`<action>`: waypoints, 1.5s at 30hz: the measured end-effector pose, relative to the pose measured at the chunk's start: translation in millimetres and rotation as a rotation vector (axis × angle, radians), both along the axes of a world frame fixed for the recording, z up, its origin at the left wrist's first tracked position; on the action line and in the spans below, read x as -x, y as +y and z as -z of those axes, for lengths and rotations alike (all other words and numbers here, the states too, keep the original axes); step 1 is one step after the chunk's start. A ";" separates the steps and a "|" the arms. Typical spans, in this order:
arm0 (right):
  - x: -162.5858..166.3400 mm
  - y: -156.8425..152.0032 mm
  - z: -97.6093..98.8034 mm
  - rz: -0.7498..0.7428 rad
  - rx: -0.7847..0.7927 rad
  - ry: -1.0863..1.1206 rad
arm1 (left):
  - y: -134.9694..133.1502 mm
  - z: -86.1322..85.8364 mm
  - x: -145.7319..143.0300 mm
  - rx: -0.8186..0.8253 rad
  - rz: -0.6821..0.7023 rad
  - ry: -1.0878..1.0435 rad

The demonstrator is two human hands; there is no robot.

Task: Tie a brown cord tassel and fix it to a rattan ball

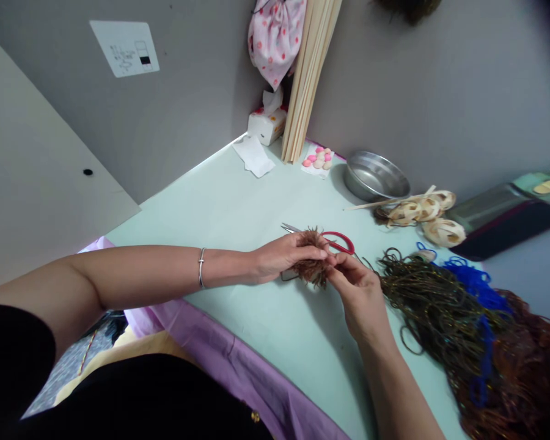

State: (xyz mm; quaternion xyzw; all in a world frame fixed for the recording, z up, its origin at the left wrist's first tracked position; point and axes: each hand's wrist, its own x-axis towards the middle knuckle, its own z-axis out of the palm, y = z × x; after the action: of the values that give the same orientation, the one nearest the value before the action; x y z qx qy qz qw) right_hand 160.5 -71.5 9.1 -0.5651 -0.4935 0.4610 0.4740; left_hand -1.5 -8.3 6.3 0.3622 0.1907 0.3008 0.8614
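My left hand (282,253) grips a brown yarn pom-pom (312,238) with frayed ends, its thumb lying across the front. From the other side my right hand (355,284) pinches with thumb and fingertips at the pom-pom's right edge. What lies between those fingertips is too small to make out. Both hands are above the table, fingertips touching or nearly so. Scissors (343,240) with red handles lie just behind the pom-pom, blades to the left, partly hidden by it. A small dark-edged object (289,275) shows under my left hand, mostly covered.
Tangled olive yarn (417,299), blue yarn (474,281) and reddish-brown yarn (527,360) cover the table's right side. Behind stand a steel bowl (376,174), pale woven balls (421,208), pink pieces (318,159), wooden strips (309,79) and a tissue box (266,125). Purple cloth (238,360) lines the near edge.
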 end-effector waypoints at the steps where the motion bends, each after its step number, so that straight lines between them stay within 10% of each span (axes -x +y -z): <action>1: 0.4 0.3 0.4 0.003 -0.009 0.003 | -0.5 -0.3 -0.1 -0.004 -0.020 -0.023; 23: -3.3 -1.6 -2.8 -0.059 0.015 0.019 | 2.0 4.4 1.2 0.003 -0.018 -0.007; 35: -10.6 1.4 0.9 0.208 -0.126 -0.002 | 4.8 2.3 3.3 0.017 -0.029 0.084; 45: -7.4 -0.5 -4.2 0.058 -0.042 -0.027 | 10.2 0.1 4.6 -0.079 -0.004 0.173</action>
State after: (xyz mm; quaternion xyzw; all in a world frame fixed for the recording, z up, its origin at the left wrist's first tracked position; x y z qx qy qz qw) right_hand 167.9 -71.9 13.3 -0.5752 -0.4929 0.4288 0.4923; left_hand -6.1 1.9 6.1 0.4202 0.2531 0.2776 0.8260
